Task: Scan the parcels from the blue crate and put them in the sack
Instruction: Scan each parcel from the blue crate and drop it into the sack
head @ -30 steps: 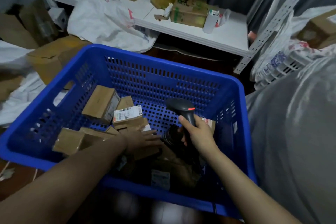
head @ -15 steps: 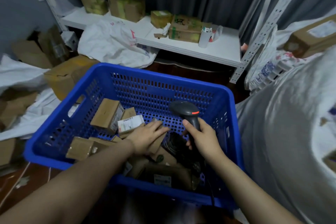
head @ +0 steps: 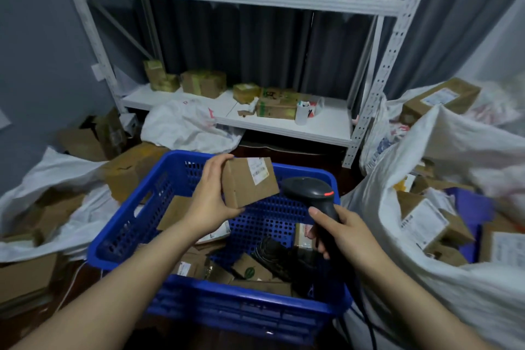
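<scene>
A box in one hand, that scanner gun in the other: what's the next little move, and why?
Probably tilt the scanner in the right hand toward the white label on the parcel. The left hand holds that parcel above the blue crate, label showing, and the scanner's head sits just beside it, so scanning seems next.

Left hand [head: 208, 202] grips a brown parcel [head: 247, 182] by its left end, held up over the blue crate [head: 227, 310]. The parcel's white label [head: 258, 170] faces the camera. Right hand [head: 346, 236] wraps the handle of the black scanner [head: 309, 193], whose head, with a red mark, is just beside the parcel's right corner. Other parcels [head: 250, 270] lie in the crate, mostly toward its near edge. Open white sack [head: 468, 287] sits just right of the crate, with boxes inside. White shelf [head: 321, 128] behind carries boxes and a cup [head: 301, 114].
</scene>
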